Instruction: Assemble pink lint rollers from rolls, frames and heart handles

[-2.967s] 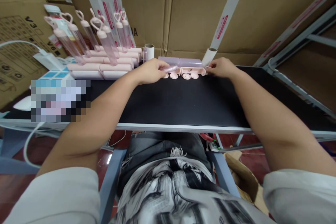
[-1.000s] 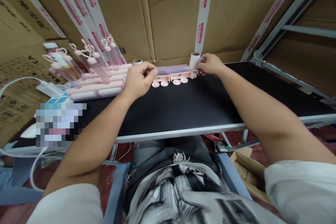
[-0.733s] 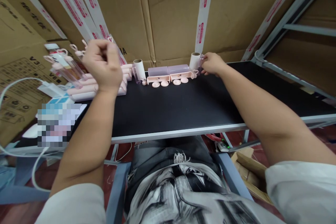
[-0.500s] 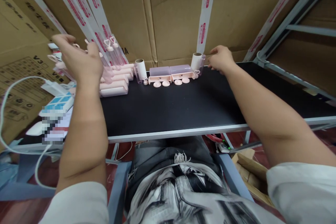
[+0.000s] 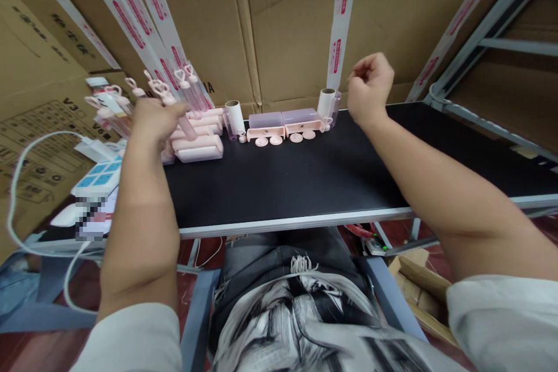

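My left hand [image 5: 154,125] is closed at the left of the black table, among pink heart-topped tubes [image 5: 162,92]. Its thumb and fingers are around a slim pink tube [image 5: 187,127], whose ends are partly hidden. Right by it lie several larger pink cylindrical cases [image 5: 200,148]. My right hand [image 5: 370,90] is raised above the table with its fingers curled into a loose fist, and no object shows in it. Nearest to it stand a clear tube [image 5: 335,109] and a white paper roll [image 5: 326,103].
Mid-table are two purple cylinders [image 5: 265,120], pink trays [image 5: 265,133], small pink discs [image 5: 276,140] and another white roll [image 5: 234,117]. A power strip [image 5: 96,177] with white cables lies at the left. Cardboard [image 5: 283,29] walls the back; a metal frame [image 5: 462,40] stands right.
My left hand has come down and right from above the pink tubes and closed around one. My right hand has risen from beside the clear tube, its fingers curling in.
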`<state>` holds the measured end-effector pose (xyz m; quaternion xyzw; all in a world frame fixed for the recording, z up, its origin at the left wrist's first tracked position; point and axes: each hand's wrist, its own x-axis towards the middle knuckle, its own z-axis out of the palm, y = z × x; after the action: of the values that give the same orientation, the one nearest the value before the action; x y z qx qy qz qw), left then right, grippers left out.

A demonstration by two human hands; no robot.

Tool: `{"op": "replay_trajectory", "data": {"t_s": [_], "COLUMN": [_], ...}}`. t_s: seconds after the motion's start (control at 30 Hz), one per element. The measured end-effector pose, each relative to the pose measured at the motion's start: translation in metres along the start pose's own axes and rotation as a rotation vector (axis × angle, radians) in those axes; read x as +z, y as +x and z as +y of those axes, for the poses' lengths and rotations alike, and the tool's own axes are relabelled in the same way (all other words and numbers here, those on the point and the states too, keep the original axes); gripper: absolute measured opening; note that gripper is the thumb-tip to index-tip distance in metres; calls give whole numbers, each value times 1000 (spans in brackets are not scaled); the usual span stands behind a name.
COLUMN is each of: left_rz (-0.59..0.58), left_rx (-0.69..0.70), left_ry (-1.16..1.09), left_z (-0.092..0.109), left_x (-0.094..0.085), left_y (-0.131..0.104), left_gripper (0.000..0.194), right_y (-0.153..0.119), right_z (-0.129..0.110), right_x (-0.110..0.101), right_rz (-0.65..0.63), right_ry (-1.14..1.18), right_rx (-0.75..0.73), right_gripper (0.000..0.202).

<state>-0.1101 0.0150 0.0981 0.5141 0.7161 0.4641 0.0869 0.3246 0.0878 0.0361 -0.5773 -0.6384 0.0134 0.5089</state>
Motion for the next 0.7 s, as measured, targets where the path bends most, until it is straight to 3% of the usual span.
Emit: {"op": "replay_trajectory", "data": {"t_s": [0.07,0.13,0.23,0.3,0.43,0.6,0.7], "left_rz": [-42,-83,-188,-267,-393,-599,-595], "left_rx": [8,20,54,15,-53,28,83], "left_ry": [-122,-287,-557,-724,-907,-852,-885], "left_z": [8,15,26,34,38,33,33], "left_x": [9,21,41,52,73,92,97], "left_y": [-3,-6,-19,-33,-59,-77,-83], "left_gripper": [46,56,62,66,67,60,56], "right_y": [-19,-42,-74,-90,-101,-95,-92], "right_z": [-20,-39,-58,-63,-60,-61,-62], "right_x": [4,11,27,39,57,59,57], "right_rz": [-23,-179,-582,-737,-635,-562,-514], "right_ry": [76,155,346,485,645,783,802], "right_rx": [-60,-150,-261,-335,-335,-291,-286], "right_gripper": [42,43,55,71,80,87,93]}}
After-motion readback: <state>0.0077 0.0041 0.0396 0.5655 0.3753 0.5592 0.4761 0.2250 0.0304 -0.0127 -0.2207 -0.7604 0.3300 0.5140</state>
